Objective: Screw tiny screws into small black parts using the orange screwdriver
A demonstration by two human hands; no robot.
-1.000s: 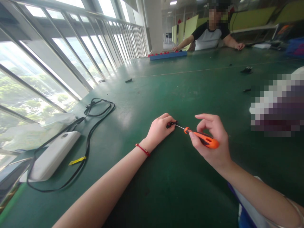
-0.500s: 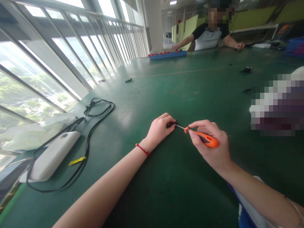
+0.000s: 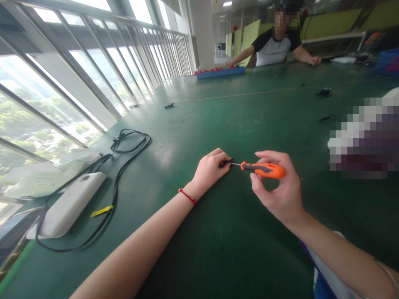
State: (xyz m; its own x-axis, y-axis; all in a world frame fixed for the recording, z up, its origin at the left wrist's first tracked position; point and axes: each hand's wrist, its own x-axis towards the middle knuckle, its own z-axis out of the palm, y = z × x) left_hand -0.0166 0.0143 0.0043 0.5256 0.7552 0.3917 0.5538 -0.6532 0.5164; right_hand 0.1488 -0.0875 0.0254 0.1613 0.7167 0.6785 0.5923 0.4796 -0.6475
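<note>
- My left hand (image 3: 209, 170) rests on the green table (image 3: 237, 249), fingers curled and pinching a small black part (image 3: 226, 162) down against the tabletop.
- The part lies toward the near edge of the table, well in from the window-side edge, just past my left fingertips.
- My right hand (image 3: 277, 193) is raised a little off the table; thumb and fingers are closed around the orange handle of a screwdriver (image 3: 263, 169).
- The screwdriver lies nearly level, its thin metal shaft pointing left, the tip touching the part.
- A red bracelet (image 3: 187, 196) sits on my left wrist.
- Near the window-side edge lies a white box (image 3: 70, 203), with a black cable (image 3: 124, 153) looped around it and a yellow tag (image 3: 101, 211) on the cable.
- At the far edge a blue tray (image 3: 220, 72) holds red pieces; another person (image 3: 276, 45) leans there, one hand at the tray.
</note>
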